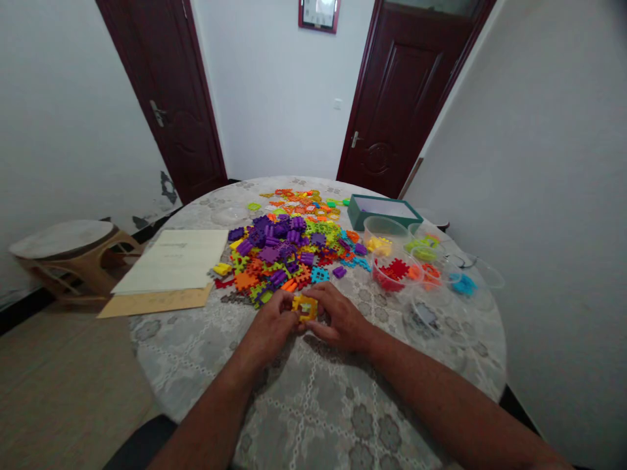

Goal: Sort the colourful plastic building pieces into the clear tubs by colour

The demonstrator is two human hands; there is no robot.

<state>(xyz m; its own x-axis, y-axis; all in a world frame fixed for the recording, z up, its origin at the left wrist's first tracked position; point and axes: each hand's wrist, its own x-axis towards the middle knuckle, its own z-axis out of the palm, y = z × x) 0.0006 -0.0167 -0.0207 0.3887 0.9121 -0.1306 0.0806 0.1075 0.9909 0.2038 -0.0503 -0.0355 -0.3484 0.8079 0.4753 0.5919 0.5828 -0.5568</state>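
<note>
Between my two hands is a yellow plastic building piece (pixel 305 307) with notched edges and an opening in its middle. My left hand (pixel 278 318) grips its left side, fingers closed. On its right side, the thumb and fingers of my right hand (pixel 337 316) are closed around it. Just beyond my hands lies a heaped pile of interlocking plastic pieces (pixel 269 254) in purple, orange, green, blue and yellow. Whether the yellow piece is one part or several joined ones, I cannot tell.
Clear plastic tubs (pixel 386 228) at the right hold red, yellow, orange, green and blue pieces. Behind them is a green box (pixel 355 212). White paper (pixel 169 261) lies over a brown envelope (pixel 157 302) at the left. A wooden stool (pixel 73 254) stands beside the round table (pixel 313 418).
</note>
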